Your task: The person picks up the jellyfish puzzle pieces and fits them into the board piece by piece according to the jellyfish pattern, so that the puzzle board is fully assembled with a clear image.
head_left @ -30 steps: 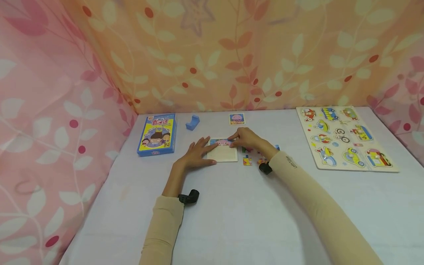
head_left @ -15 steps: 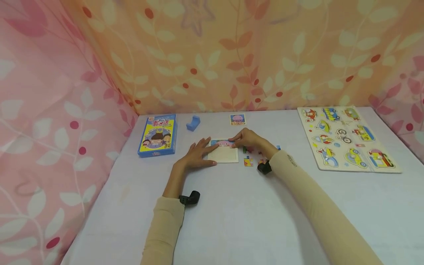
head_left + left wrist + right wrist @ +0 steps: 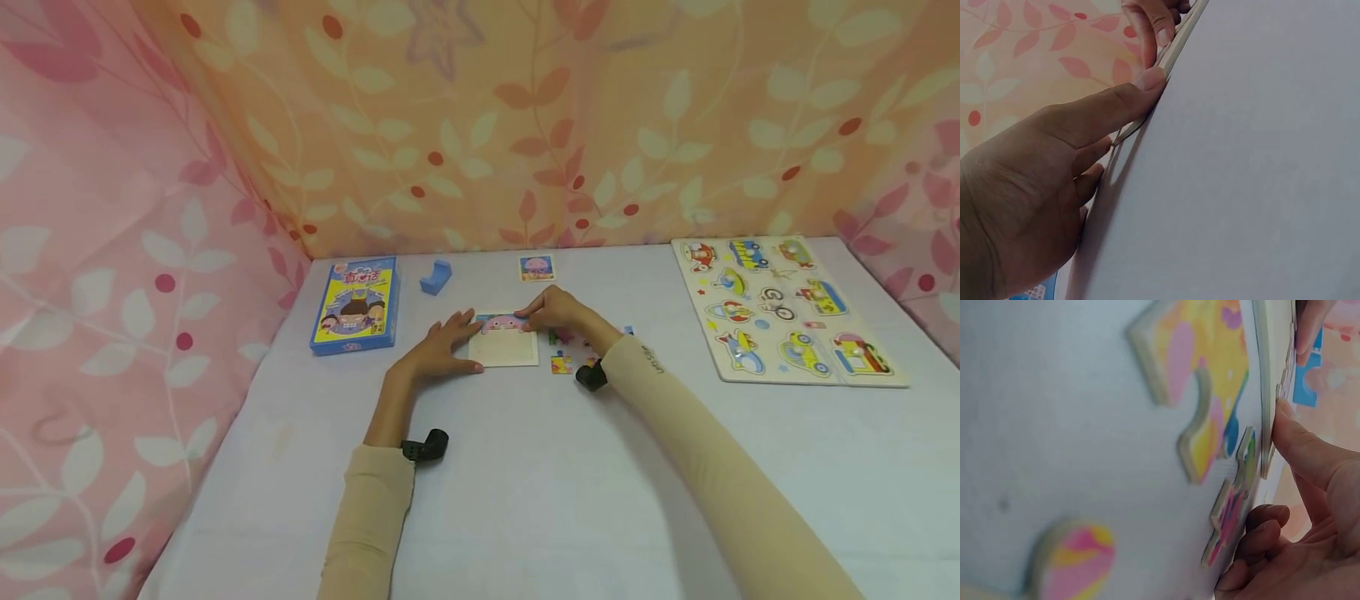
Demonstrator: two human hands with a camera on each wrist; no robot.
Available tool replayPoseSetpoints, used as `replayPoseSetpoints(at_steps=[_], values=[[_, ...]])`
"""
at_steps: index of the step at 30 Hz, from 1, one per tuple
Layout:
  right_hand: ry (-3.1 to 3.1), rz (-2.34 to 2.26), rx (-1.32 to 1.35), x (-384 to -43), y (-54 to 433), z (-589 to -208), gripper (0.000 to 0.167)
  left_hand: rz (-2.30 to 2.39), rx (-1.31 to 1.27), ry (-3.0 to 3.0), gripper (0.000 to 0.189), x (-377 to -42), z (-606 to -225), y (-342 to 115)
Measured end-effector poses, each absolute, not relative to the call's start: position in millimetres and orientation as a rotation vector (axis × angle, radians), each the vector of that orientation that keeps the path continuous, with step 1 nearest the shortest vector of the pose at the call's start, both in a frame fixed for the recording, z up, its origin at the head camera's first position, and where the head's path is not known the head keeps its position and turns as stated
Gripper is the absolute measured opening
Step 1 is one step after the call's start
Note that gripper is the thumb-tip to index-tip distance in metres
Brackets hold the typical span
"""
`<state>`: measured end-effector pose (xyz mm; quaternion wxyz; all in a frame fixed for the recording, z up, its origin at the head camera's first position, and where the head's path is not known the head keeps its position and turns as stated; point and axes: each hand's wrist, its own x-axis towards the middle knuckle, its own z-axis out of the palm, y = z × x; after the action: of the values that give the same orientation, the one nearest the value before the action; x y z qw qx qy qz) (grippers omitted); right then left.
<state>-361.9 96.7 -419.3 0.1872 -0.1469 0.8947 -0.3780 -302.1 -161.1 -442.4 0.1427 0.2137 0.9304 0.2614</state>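
A square, pale wooden puzzle tray lies on the table, with pink-and-blue jigsaw pieces along its far side. My left hand is at its left side, fingers spread and thumb by the near left corner. In the left wrist view, that thumb reaches the tray's edge. My right hand pinches a puzzle piece at the far right corner between thumb and index finger, covering most of it. Its other fingers curl under in the right wrist view, beside several loose jigsaw pieces right of the tray.
A small jellyfish picture card lies behind the tray. Further left are a blue plastic block and a blue-and-yellow card box. At the right lies a vehicle puzzle board. Floral cloth hangs around the table.
My left index finger has drawn back from the pieces to the tray's left edge, and the left thumb has shifted slightly left. My right hand keeps its place at the far right corner.
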Motion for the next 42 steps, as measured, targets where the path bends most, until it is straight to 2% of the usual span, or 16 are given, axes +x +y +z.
replayPoseSetpoints(at_steps=[9, 17, 27, 35, 42], values=[[2.635, -0.927, -0.410, -356.7, 92.0, -412.3, 0.032, 0.793, 0.768, 2.680, 0.070, -305.8, -437.4, -172.0], [2.765, -0.803, -0.447, -353.5, 90.7, -409.6, 0.029, 0.829, 0.815, 2.660, 0.069, -309.4, -438.0, -174.7], [2.711, -0.947, -0.467, -340.5, 128.4, -400.6, 0.037, 0.825, 0.810, 2.655, 0.069, -308.2, -440.0, -173.3], [2.722, -0.927, -0.434, -326.6, 157.4, -405.3, 0.030, 0.808, 0.784, 2.663, 0.070, -306.7, -440.3, -174.2], [2.739, -0.883, -0.435, -318.3, 161.5, -413.4, 0.032, 0.843, 0.713, 2.647, 0.071, -305.8, -441.5, -175.0]])
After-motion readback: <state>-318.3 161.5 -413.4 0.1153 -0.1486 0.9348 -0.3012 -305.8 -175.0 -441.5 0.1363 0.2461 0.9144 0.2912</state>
